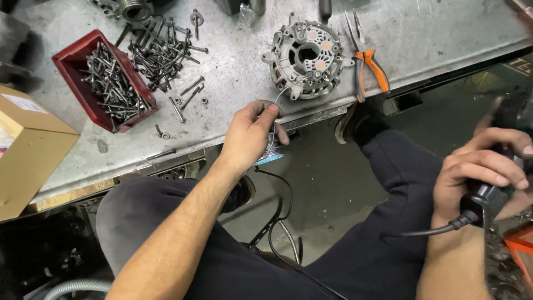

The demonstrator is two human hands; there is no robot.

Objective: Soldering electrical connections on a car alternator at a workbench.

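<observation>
Pinched between thumb and forefinger of the left hand is a thin wire off a small spool, reaching toward the alternator housing on the metal table. Right hand wraps a black corded tool, well apart, beside the knee.

bench: scuffed matt metal | bin: red plastic | bolts: dull steel

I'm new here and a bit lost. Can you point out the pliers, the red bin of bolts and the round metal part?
pliers (373, 65): head view, orange handle.
red bin (65, 60): head view, left rim.
round metal part (288, 47): head view, its ribbed face.
</observation>
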